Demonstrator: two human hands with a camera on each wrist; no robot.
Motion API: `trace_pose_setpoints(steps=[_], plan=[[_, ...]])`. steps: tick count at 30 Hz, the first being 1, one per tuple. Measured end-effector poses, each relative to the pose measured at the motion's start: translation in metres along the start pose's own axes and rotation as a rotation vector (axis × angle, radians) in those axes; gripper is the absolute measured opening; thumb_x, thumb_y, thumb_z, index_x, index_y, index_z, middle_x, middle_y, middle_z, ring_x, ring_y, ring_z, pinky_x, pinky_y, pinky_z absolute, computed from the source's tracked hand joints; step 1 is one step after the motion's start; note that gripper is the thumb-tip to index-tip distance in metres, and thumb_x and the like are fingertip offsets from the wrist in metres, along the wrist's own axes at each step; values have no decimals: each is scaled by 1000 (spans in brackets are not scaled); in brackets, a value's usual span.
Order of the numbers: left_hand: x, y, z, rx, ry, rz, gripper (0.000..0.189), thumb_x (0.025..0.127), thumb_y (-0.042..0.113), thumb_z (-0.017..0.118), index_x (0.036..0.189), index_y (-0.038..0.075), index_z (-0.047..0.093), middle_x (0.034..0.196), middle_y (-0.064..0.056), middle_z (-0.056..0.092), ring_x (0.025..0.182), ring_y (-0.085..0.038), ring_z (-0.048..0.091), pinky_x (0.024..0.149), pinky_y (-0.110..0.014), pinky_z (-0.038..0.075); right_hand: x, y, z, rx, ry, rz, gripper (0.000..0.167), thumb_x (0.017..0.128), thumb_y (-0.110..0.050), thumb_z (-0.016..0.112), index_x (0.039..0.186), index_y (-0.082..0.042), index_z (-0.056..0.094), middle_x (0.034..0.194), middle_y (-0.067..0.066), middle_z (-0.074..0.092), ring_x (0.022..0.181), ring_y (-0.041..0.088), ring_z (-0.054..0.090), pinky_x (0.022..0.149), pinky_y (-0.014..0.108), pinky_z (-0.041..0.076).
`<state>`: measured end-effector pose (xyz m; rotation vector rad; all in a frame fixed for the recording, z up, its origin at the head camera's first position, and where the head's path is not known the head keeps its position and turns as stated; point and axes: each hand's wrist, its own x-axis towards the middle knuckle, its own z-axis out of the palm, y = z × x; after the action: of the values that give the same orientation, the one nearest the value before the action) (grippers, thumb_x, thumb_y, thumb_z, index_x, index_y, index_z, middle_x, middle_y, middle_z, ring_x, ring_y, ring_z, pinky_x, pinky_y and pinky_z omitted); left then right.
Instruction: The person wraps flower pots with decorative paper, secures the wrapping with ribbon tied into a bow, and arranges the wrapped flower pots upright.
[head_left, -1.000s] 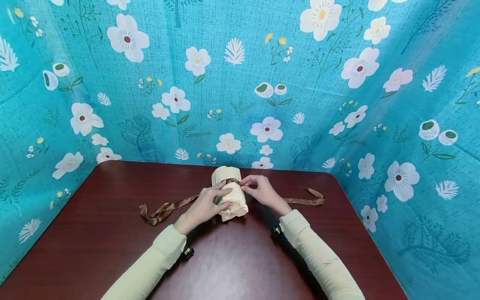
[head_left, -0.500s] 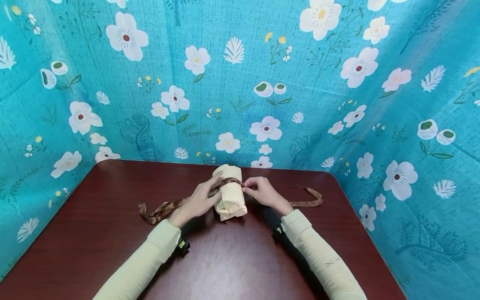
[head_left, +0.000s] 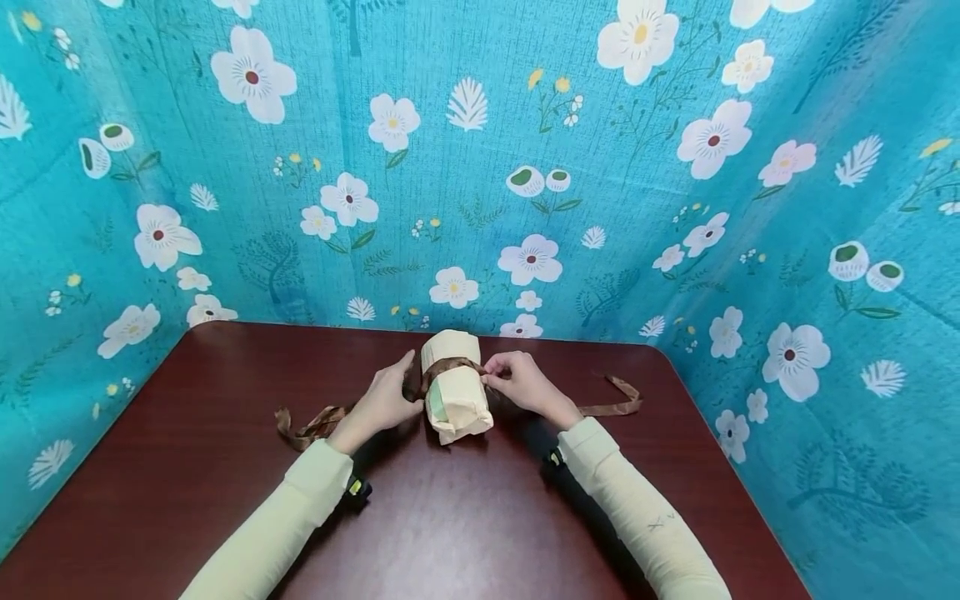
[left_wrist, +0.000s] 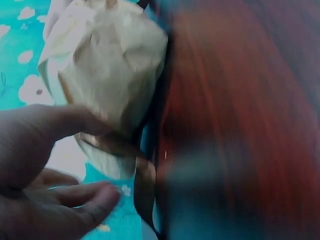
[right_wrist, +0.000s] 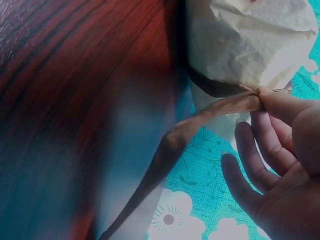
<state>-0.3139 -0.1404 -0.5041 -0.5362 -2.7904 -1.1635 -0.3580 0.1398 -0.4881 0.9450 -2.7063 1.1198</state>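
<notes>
A cream paper-wrapped bundle (head_left: 459, 402) lies at the far middle of the table, with a brown ribbon (head_left: 448, 364) passing across its top. In the right wrist view, my right hand (right_wrist: 285, 150) pinches the ribbon (right_wrist: 227, 105) between thumb and forefinger against the bundle's side. My left hand (head_left: 381, 403) is beside the bundle's left side, its thumb and fingers apart. The left wrist view shows the thumb of that hand (left_wrist: 45, 165) close to the ribbon (left_wrist: 145, 187) where it hangs down from the bundle (left_wrist: 117, 65); whether they touch cannot be told.
The dark red-brown table (head_left: 450, 517) ends just behind the bundle. A blue flowered cloth (head_left: 465, 150) hangs at the back and sides. One loose ribbon tail (head_left: 307, 429) lies left of the left wrist, another (head_left: 618, 404) to the right of the right hand.
My left hand has come off the top of the bundle and moved left to its side. The ribbon and a pale green patch on the wrapping now show there. The right hand keeps its pinch.
</notes>
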Motion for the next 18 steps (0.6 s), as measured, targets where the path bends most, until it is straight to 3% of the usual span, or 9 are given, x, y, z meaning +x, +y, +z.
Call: trace_pose_setpoints(steps=[4, 7, 10, 13, 18], plan=[[-8, -15, -7, 62, -78, -47, 74, 82, 7, 82, 145, -11, 47, 127, -27, 65, 117, -38, 63, 92, -50, 55, 0, -1, 3, 4, -1, 11, 7, 93, -3, 72, 88, -7, 73, 73, 0, 67, 65, 16, 58, 63, 32, 52], [-9, -23, -10, 61, -74, -45, 38, 86, 7, 79, 121, -5, 71, 103, -16, 76, 99, -30, 71, 84, -46, 58, 0, -1, 2, -5, -11, 21, 5, 92, -4, 73, 88, -7, 73, 74, 0, 68, 64, 12, 57, 61, 28, 51], [-9, -30, -16, 68, -42, -45, 7, 89, 7, 77, 93, 6, 82, 87, -5, 78, 82, -20, 72, 72, -40, 59, 0, -2, 0, -19, -22, 24, 5, 93, -7, 74, 88, -6, 73, 75, 0, 69, 66, 11, 57, 62, 26, 50], [-7, -34, -24, 80, -29, -24, 10, 91, 8, 75, 84, 10, 82, 81, 0, 77, 75, -14, 68, 68, -36, 56, 1, -4, -2, -30, -24, 25, 5, 93, -9, 74, 89, -7, 74, 77, 0, 70, 68, 13, 59, 65, 29, 52], [-6, -31, -31, 67, 18, 73, 7, 93, 7, 72, 89, 7, 78, 82, -1, 73, 75, -14, 65, 71, -39, 55, 2, -6, -4, -31, -34, 20, 5, 94, -6, 73, 89, -7, 74, 77, 1, 70, 69, 18, 60, 68, 39, 55]])
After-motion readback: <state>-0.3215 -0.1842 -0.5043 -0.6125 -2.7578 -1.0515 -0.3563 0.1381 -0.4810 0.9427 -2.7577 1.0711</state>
